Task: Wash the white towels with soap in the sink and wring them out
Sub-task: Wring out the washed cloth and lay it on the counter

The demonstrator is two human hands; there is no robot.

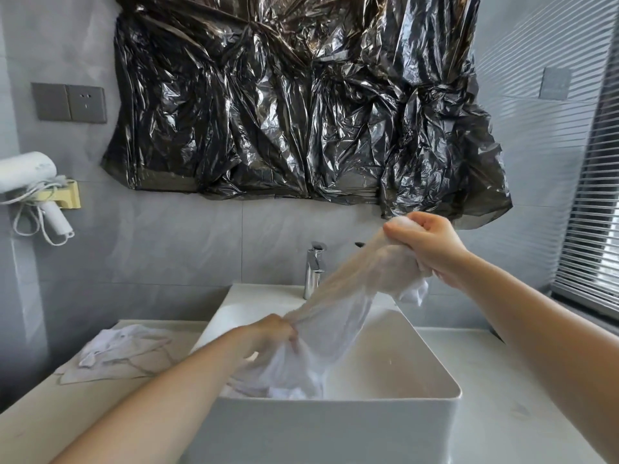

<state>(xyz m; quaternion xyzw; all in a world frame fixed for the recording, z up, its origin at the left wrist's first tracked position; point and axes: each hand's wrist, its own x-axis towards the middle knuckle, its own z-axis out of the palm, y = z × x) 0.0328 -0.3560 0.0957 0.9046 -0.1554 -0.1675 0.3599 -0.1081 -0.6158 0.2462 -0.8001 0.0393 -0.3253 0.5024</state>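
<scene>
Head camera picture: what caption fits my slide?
Both hands, left hand low, right hand high, stretch a white towel above the sink.

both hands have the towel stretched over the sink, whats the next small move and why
Probably twist it: the right hand grips one bunched end high, the left hand grips the white towel low over the sink, so turning the hands in opposite directions should wring water into the basin.

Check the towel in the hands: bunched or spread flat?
Bunched. The towel is stretched into a taut rope between the raised right hand and the lower left hand, its tail hanging into the sink.
</scene>
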